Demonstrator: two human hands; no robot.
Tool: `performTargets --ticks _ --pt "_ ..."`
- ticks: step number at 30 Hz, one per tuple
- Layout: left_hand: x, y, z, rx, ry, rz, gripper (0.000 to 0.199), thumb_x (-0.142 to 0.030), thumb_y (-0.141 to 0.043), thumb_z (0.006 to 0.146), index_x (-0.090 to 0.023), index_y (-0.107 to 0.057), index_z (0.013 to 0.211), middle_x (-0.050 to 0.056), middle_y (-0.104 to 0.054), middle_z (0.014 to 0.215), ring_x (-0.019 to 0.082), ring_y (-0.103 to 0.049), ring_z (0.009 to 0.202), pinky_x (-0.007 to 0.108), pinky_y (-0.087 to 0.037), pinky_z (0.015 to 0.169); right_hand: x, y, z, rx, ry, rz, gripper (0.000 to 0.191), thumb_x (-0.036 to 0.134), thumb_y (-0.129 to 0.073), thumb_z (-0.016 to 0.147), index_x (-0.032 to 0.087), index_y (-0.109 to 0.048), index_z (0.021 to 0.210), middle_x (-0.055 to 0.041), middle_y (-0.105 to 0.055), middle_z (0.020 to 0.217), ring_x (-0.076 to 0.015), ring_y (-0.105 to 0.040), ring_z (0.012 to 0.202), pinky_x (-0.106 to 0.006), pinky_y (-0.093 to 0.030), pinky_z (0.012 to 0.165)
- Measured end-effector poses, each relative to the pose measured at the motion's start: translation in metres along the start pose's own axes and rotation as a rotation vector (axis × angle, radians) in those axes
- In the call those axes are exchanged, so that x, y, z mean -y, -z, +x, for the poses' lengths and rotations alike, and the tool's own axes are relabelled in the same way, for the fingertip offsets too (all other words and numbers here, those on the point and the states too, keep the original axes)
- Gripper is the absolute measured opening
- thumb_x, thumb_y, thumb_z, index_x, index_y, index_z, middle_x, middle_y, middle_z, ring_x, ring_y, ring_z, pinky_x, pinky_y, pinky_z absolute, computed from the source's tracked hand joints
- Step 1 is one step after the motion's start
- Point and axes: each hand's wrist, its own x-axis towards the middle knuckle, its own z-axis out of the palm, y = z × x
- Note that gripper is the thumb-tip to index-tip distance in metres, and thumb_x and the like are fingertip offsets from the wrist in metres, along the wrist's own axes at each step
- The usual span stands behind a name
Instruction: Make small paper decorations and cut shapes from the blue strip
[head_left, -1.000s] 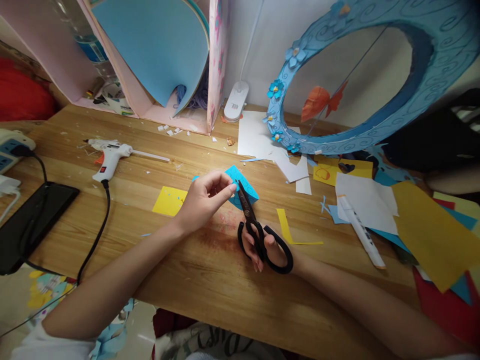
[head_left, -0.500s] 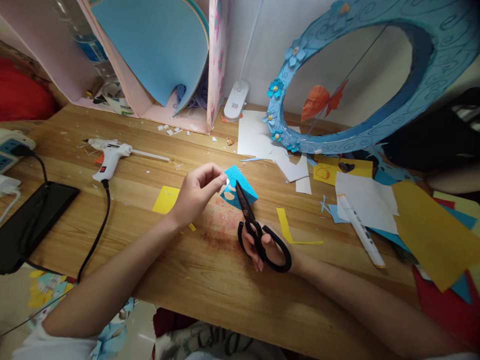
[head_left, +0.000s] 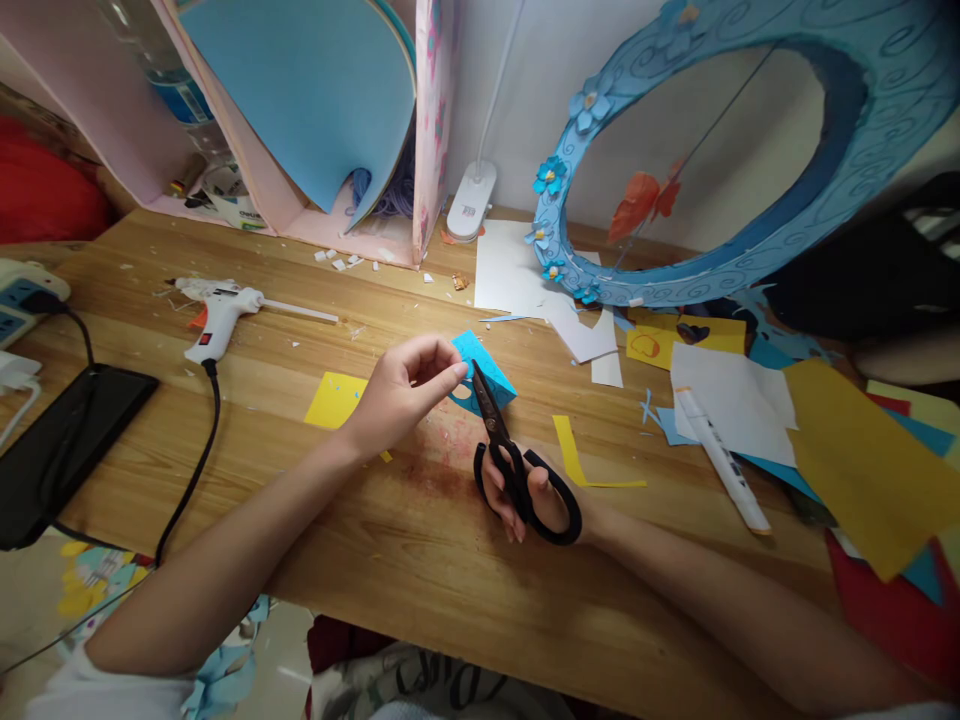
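Observation:
A small blue piece of paper (head_left: 491,377) with drawn lines and cut-out holes is pinched between the thumb and fingers of my left hand (head_left: 405,390). Black scissors (head_left: 514,460) are held in my right hand (head_left: 525,490), its fingers through the handle loops. The blades point up and to the left, and their tip lies against the blue paper beside my left thumb. Yellow paper (head_left: 330,398) rests on the table partly behind my left hand. A bent yellow strip (head_left: 570,452) lies to the right of the scissors.
A white glue gun (head_left: 221,310) and a black phone (head_left: 75,450) lie left. Behind stand a pink shelf box (head_left: 431,130) and a blue decorated ring (head_left: 877,150). Paper scraps (head_left: 727,390) and a white marker (head_left: 720,460) are at the right.
My left hand has shifted slightly to the right over the blue paper, covering more of its left side and holes. The orange hanging piece inside the ring has turned. The scissors have hardly moved.

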Motion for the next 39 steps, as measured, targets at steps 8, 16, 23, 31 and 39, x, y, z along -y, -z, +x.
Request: performTargets --ticks 8,16,23,31,39 --pt "0.003 -0.002 -0.001 0.09 0.003 0.085 0.022 -0.034 -0.059 0.081 -0.016 -0.051 0.071 -0.002 -0.047 0.067 0.01 -0.042 0.061 0.024 -0.035 0.057 0.005 -0.001 0.001 0.049 0.02 -0.019 0.064 0.083 -0.04 0.068 0.019 -0.041 0.077 0.0065 -0.048 0.053 -0.0052 -0.044 0.032 -0.017 -0.044 0.033" --pt "0.0 -0.002 -0.001 0.093 0.0 0.118 0.022 -0.033 -0.058 0.081 -0.016 -0.05 0.07 -0.003 -0.043 0.065 0.009 -0.039 0.059 0.023 -0.031 0.055 0.002 0.0 0.001 0.024 -0.003 -0.011 0.061 0.08 -0.046 0.068 0.019 -0.042 0.073 0.0066 -0.049 0.05 -0.0045 -0.041 0.03 -0.016 -0.043 0.03" --pt "0.004 0.005 0.006 -0.316 0.036 0.253 0.017 -0.027 -0.057 0.076 -0.017 -0.048 0.066 -0.004 -0.041 0.06 0.009 -0.039 0.056 0.022 -0.031 0.054 -0.002 0.001 0.001 0.01 0.003 0.02 0.062 0.081 -0.046 0.066 0.019 -0.042 0.075 0.007 -0.049 0.05 -0.0042 -0.042 0.029 -0.015 -0.044 0.03" --pt "0.003 0.001 0.007 0.24 0.121 0.101 0.018 -0.031 -0.052 0.081 -0.017 -0.063 0.086 0.002 -0.064 0.088 0.015 -0.058 0.082 0.026 -0.043 0.073 0.002 0.0 0.002 -0.001 0.024 0.01 0.062 0.08 -0.045 0.068 0.019 -0.042 0.074 0.0072 -0.048 0.048 -0.0045 -0.04 0.027 -0.016 -0.041 0.029" --pt "0.007 -0.005 0.005 0.375 0.182 0.084 0.024 -0.034 -0.062 0.077 -0.013 -0.065 0.067 0.001 -0.06 0.063 0.013 -0.056 0.064 0.024 -0.043 0.061 -0.002 0.002 0.003 -0.009 0.03 0.065 0.061 0.081 -0.044 0.068 0.02 -0.042 0.075 0.0069 -0.05 0.048 -0.006 -0.045 0.029 -0.017 -0.044 0.032"
